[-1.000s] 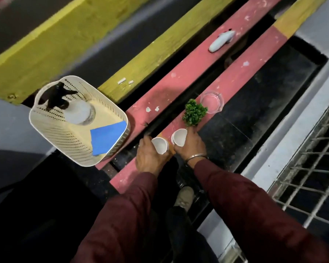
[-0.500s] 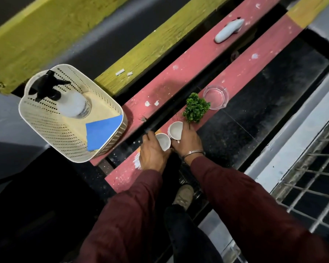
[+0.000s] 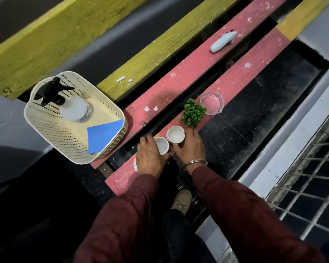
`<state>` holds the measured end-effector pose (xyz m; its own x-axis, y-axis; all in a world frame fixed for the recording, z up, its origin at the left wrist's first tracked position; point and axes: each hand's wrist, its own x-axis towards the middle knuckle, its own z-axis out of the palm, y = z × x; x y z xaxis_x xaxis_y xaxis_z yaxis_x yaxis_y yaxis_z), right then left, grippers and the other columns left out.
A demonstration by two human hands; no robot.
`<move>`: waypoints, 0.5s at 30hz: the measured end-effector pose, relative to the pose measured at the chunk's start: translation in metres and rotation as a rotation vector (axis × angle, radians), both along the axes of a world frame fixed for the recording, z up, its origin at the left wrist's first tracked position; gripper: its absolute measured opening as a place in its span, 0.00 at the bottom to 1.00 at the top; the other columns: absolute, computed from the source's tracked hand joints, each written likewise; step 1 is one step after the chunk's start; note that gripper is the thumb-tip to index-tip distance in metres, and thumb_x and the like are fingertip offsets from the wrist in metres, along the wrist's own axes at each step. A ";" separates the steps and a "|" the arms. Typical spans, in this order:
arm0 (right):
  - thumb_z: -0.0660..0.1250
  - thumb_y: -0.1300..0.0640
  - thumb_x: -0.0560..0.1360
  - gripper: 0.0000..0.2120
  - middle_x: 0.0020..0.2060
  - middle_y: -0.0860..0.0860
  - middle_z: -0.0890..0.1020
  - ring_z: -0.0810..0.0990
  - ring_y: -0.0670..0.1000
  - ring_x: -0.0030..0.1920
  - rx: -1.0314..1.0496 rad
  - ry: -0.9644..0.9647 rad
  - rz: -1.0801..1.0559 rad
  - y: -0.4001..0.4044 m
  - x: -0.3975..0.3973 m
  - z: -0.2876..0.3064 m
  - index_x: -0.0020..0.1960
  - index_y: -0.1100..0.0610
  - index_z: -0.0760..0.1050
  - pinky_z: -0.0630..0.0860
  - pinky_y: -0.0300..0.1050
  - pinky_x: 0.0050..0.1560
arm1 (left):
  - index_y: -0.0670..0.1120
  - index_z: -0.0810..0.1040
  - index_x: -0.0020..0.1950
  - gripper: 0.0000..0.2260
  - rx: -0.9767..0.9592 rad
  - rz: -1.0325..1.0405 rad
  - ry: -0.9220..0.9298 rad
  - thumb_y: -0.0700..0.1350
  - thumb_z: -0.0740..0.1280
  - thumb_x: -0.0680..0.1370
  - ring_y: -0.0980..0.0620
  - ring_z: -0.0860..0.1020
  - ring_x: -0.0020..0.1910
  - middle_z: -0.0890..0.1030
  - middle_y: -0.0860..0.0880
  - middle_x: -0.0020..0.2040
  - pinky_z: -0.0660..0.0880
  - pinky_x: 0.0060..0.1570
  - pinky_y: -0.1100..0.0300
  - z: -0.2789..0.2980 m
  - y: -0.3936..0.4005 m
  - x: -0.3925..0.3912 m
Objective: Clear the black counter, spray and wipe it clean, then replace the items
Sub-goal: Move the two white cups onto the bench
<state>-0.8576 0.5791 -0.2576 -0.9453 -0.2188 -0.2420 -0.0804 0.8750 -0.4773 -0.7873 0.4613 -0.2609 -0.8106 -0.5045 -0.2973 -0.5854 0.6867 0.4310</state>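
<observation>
Each hand has a grip on a white cup, left hand (image 3: pixel 150 158) on the near cup (image 3: pixel 162 148), right hand (image 3: pixel 190 149) on the far cup (image 3: pixel 176 135), both on the narrow red plank (image 3: pixel 241 76) beside the black worktop (image 3: pixel 254 118), where a nudge could tip either into the gap.

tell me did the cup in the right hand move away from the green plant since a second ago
No. The cup in the right hand sits just below and left of the green plant, as before; only the camera shifted.
</observation>
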 end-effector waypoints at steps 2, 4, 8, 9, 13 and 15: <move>0.74 0.54 0.64 0.21 0.46 0.59 0.76 0.76 0.62 0.48 0.017 0.075 0.041 -0.005 -0.001 0.013 0.51 0.62 0.72 0.74 0.53 0.44 | 0.40 0.71 0.63 0.34 -0.057 -0.063 0.053 0.55 0.80 0.65 0.38 0.74 0.54 0.73 0.40 0.58 0.73 0.50 0.46 0.015 -0.005 0.000; 0.70 0.51 0.65 0.18 0.44 0.59 0.76 0.76 0.61 0.46 0.030 0.145 0.089 -0.013 -0.003 0.028 0.49 0.61 0.73 0.74 0.53 0.44 | 0.39 0.72 0.62 0.30 -0.079 -0.111 0.119 0.52 0.78 0.67 0.37 0.74 0.55 0.73 0.39 0.59 0.74 0.51 0.46 0.032 -0.012 -0.001; 0.63 0.51 0.67 0.15 0.43 0.57 0.75 0.76 0.59 0.44 -0.014 0.279 0.158 -0.039 -0.004 0.063 0.49 0.60 0.73 0.73 0.52 0.44 | 0.40 0.74 0.60 0.21 -0.159 -0.131 0.227 0.48 0.71 0.71 0.38 0.74 0.54 0.74 0.40 0.57 0.73 0.51 0.45 0.070 -0.034 0.002; 0.63 0.52 0.67 0.14 0.44 0.57 0.75 0.76 0.60 0.44 -0.026 0.288 0.185 -0.051 -0.002 0.074 0.49 0.60 0.74 0.74 0.53 0.44 | 0.41 0.74 0.59 0.19 -0.173 -0.104 0.238 0.48 0.69 0.71 0.38 0.74 0.53 0.75 0.40 0.56 0.73 0.50 0.44 0.082 -0.044 0.005; 0.63 0.54 0.67 0.13 0.43 0.58 0.75 0.76 0.61 0.44 -0.009 0.350 0.282 -0.096 0.005 0.107 0.49 0.59 0.73 0.74 0.54 0.41 | 0.41 0.74 0.64 0.23 -0.187 0.041 0.307 0.47 0.68 0.71 0.38 0.73 0.55 0.76 0.41 0.59 0.73 0.52 0.46 0.116 -0.090 0.020; 0.66 0.56 0.66 0.13 0.43 0.57 0.76 0.77 0.61 0.44 -0.047 0.367 0.322 -0.124 0.008 0.121 0.49 0.59 0.74 0.74 0.54 0.42 | 0.41 0.74 0.65 0.24 -0.181 0.113 0.316 0.47 0.69 0.71 0.39 0.73 0.57 0.75 0.41 0.61 0.73 0.53 0.46 0.126 -0.124 0.032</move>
<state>-0.8493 0.4551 -0.1371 -0.8489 -0.5166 0.1117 -0.5136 0.7564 -0.4051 -0.7554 0.3378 -0.1346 -0.7844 -0.6173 0.0604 -0.5194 0.7071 0.4799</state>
